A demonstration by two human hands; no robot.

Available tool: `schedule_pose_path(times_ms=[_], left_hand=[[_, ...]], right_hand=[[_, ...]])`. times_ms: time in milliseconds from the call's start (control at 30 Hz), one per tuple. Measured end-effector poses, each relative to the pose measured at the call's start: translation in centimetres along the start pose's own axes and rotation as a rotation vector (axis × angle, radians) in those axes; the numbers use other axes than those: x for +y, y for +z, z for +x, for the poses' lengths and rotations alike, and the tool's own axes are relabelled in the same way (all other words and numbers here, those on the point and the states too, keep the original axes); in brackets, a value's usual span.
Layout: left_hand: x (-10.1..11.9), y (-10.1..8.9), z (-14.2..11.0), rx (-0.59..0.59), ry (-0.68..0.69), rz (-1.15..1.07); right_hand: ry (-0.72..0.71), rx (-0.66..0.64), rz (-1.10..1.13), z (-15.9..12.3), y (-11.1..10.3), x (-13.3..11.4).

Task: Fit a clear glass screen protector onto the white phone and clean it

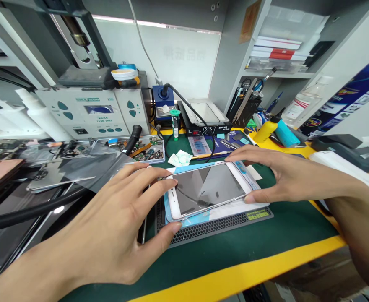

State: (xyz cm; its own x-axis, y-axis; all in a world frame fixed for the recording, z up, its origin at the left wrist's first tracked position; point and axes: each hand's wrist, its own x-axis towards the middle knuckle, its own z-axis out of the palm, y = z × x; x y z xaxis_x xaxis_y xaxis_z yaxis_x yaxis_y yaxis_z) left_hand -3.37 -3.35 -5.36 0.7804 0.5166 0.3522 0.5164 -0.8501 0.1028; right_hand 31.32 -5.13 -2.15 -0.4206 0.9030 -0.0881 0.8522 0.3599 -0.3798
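A white smartphone (208,188) with a cracked dark screen lies face up on a white and blue pad (231,209), which rests on a black honeycomb mat (209,228). My left hand (115,235) grips the phone's left end, fingers on its far corner and thumb at its near edge. My right hand (279,174) pinches the right end, fingers along the far edge and thumb on the near corner.
A rework station (87,111) and a hot plate (205,115) stand at the back. A parts tray (140,149), a green tube (174,121), a yellow bottle (264,130), tweezers (208,156) and a black hose (24,212) lie around. The green mat (250,247) has a yellow edge.
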Motion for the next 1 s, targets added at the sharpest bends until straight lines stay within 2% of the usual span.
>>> schedule_pose_path(times_ms=[500,767,1000], left_hand=[[0.07,0.17,-0.07,0.005,-0.007,0.006],[0.52,0.72,0.26,0.114,-0.031,-0.06],[0.89,0.38,0.47,0.091,-0.034,-0.072]], right_hand=[[0.008,-0.009,0.068,0.01,-0.14,-0.09],[-0.03,-0.028,0.076,0.01,-0.37,-0.2],[-0.085,-0.002,0.087,-0.02,-0.19,-0.13]])
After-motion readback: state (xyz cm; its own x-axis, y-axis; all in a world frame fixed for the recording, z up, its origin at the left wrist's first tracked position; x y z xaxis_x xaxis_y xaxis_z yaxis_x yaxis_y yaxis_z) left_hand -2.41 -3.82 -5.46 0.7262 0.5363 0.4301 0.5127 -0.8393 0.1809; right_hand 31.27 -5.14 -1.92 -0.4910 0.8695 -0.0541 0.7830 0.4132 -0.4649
